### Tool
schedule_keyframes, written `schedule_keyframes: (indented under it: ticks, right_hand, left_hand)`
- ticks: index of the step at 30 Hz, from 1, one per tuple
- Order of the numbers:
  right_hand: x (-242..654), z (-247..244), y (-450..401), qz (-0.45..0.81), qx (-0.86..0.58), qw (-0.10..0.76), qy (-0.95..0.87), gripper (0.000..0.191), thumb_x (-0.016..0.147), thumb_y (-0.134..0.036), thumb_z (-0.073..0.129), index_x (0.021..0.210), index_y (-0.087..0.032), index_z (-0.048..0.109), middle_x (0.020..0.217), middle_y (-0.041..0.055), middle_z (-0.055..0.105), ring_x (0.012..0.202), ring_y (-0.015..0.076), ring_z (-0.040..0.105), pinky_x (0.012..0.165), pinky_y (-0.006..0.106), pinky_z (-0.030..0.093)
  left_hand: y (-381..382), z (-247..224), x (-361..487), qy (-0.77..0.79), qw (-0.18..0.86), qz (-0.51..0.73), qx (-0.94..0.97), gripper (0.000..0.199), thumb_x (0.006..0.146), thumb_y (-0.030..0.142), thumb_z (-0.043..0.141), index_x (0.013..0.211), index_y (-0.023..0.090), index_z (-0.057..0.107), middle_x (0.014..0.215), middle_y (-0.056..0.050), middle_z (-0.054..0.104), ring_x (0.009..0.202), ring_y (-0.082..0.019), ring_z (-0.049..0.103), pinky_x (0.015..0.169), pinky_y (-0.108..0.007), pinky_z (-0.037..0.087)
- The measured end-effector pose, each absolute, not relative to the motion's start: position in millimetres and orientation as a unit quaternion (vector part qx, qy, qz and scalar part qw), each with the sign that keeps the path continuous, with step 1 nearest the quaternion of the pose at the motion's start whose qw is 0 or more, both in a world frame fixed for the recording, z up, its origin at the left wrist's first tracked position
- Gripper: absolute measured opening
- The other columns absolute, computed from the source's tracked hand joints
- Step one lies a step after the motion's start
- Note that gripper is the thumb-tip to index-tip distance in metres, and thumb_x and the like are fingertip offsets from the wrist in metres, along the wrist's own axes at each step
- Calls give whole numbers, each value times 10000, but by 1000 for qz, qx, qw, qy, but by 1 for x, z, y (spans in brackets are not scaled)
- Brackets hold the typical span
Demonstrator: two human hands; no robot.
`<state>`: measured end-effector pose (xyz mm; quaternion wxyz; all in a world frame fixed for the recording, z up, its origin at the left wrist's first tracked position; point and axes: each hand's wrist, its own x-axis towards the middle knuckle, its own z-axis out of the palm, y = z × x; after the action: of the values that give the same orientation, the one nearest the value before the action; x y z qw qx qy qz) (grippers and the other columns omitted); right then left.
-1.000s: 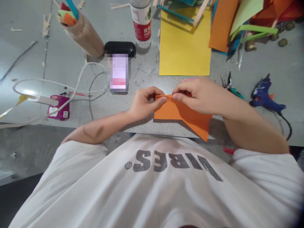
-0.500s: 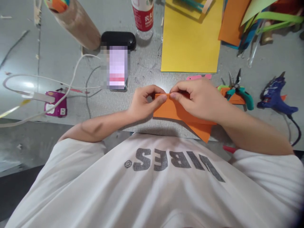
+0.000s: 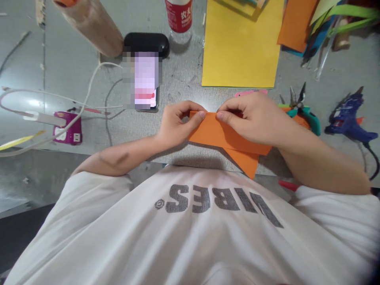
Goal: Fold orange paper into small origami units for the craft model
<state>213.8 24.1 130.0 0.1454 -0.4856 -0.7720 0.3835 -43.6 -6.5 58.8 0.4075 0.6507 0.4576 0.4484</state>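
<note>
A folded sheet of orange paper (image 3: 208, 132) is held up at the table's near edge, one angled flap hanging down toward my shirt. My left hand (image 3: 179, 122) pinches its far edge near the left corner, thumb on the near face. Along the same edge, a little to the right, my right hand (image 3: 252, 116) grips it between thumb and curled fingers. A short stretch of the paper's edge shows between the two thumbs. Just beyond my right hand lies a pink tool (image 3: 251, 93), partly covered by that hand.
Yellow paper (image 3: 240, 51) lies ahead, beside a water bottle (image 3: 180, 21). At left are a phone (image 3: 145, 81), black case (image 3: 147, 44), cardboard tube (image 3: 95, 27) and purple power adapter (image 3: 67, 128) with cables. Pliers (image 3: 308, 114) and a blue glue gun (image 3: 348, 114) sit at right.
My hands have moved slightly apart along the paper's far edge, the right one sliding rightward. The hanging flap has shifted a little left. The view has also shifted slightly.
</note>
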Motion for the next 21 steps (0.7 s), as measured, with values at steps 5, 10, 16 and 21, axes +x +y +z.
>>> schedule_keyframes:
  ticks: [5,10,16,21]
  right_hand:
    - [206,139,19,379,-493,98,-778,317,1150,-457,729,939,-252,846,780,37,733,784,249,645,795,435,428]
    - [208,134,23,381,-505,88,-770,314,1140,-466,754,917,-261,838,745,21,674,778,242,622,798,427,428]
    - [207,132,21,361,-506,90,-778,308,1140,-441,727,929,-254,853,823,51,774,788,253,663,798,441,446]
    - [208,132,22,363,-507,93,-776,314,1143,-447,718,945,-262,875,803,50,775,786,257,678,790,440,468]
  left_hand:
    - [-8,63,-44,479,415,410,656,379,1058,576,869,960,210,886,944,-68,905,822,-194,789,747,-330,628]
    - [-4,63,-46,466,409,426,659,262,1067,453,853,954,218,873,959,-59,913,864,-199,816,801,-340,657]
    - [1,64,-48,457,411,400,680,209,1073,382,852,942,220,844,939,-52,902,871,-197,822,809,-339,670]
    - [4,67,-50,470,390,388,690,186,1089,364,837,963,227,844,975,-55,914,915,-212,834,872,-369,702]
